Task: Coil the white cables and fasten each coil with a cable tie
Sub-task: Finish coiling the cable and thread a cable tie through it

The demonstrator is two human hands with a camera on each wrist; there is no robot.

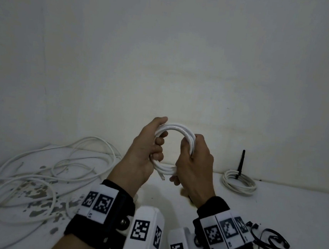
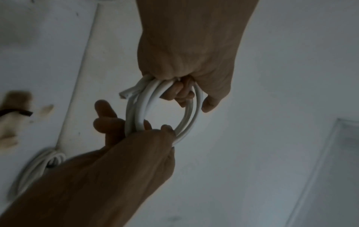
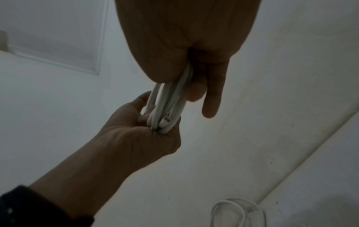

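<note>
A small coil of white cable is held upright above the white table, between both hands. My left hand grips its left side, fingers curled round the strands. My right hand grips the right and lower side, fingers wrapped round the bundle. A cut cable end sticks out at the bottom. A finished coil with a black cable tie standing up from it lies at the right by the wall.
Loose white cables sprawl over the left of the table, on a patch of chipped paint. Several black cable ties lie at the near right. A pale wall rises just behind the table.
</note>
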